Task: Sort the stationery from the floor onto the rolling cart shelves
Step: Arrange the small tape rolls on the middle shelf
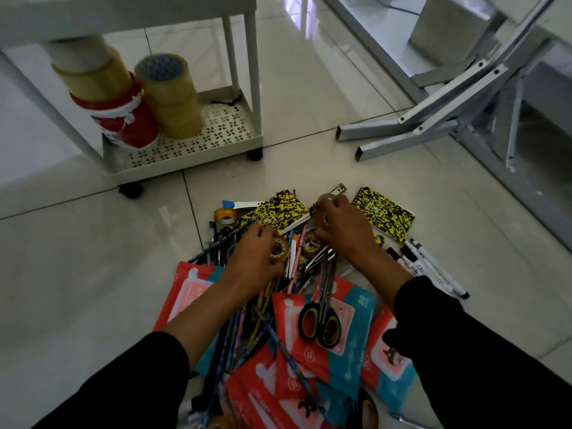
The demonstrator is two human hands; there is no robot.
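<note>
A heap of stationery lies on the tiled floor: pens and pencils, scissors with yellow-rimmed handles, red and blue packets, two yellow-black notebooks and black markers. My left hand grips a small clear tape roll over the pens. My right hand pinches another small tape roll between the notebooks. One more small tape roll lies at the heap's far left. The white rolling cart stands beyond, to the left.
The cart's bottom shelf holds stacked large tape rolls, brown ones and red-white ones. Grey metal table legs slant across the floor at the right. Bare tile lies to the left of the heap.
</note>
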